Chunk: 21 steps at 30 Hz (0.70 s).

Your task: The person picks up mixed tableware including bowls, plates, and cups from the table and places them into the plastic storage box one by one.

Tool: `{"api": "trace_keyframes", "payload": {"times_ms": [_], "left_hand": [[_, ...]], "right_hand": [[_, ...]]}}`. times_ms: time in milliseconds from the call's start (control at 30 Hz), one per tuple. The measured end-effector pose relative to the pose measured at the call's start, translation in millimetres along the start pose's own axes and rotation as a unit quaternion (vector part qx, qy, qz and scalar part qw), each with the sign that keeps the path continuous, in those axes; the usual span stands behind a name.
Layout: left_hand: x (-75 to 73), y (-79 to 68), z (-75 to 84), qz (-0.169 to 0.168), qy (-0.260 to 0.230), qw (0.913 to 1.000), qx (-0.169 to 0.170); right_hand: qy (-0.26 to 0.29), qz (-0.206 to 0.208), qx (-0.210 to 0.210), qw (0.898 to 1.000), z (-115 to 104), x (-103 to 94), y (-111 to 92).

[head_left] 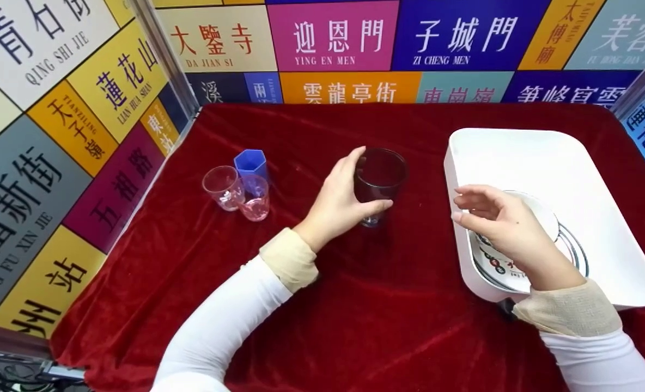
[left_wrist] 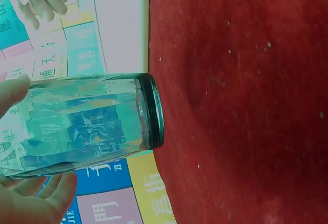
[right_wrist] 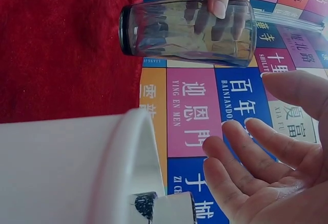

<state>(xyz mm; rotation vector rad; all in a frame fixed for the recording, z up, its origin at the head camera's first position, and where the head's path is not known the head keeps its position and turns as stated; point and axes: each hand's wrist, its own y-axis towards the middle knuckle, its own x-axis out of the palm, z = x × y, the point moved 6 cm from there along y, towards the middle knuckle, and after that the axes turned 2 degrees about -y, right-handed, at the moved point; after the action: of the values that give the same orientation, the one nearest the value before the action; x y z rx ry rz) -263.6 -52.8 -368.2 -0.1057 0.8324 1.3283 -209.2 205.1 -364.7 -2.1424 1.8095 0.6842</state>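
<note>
Above the red velvet cloth [head_left: 404, 326], a faceted smoky-glass tumbler [head_left: 381, 182] with a dark base was upright in the left hand [head_left: 338, 200], clasped between thumb and fingers; over the white tray [head_left: 567, 169] of plates [head_left: 510, 279], the right hand [head_left: 505, 224] hovered, fingers loosely curved, thumb apart

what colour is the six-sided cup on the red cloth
The blue, six-sided, opaque cup is plain blue all over its visible surface, best seen in the head view.

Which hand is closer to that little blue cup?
Left. The left hand, gripping the dark glass, is to the right of the blue cup; the right hand is farther right, above the white tray.
</note>
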Motion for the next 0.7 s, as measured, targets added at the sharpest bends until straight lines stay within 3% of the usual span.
{"api": "trace_keyframes", "payload": {"times_ms": [367,700], "left_hand": [[12.5,-3.5,13.1,-0.023,0.003,0.9996,0.014],[23.8,-8.7,25.7,-0.039,-0.009,0.9989,0.026]], "right_hand": [[-0.003,-0.009,0.006,1.0,-4.1,4.1,2.2],[0.006,-0.045,0.022,0.999,-11.4,14.4,4.2]]}}
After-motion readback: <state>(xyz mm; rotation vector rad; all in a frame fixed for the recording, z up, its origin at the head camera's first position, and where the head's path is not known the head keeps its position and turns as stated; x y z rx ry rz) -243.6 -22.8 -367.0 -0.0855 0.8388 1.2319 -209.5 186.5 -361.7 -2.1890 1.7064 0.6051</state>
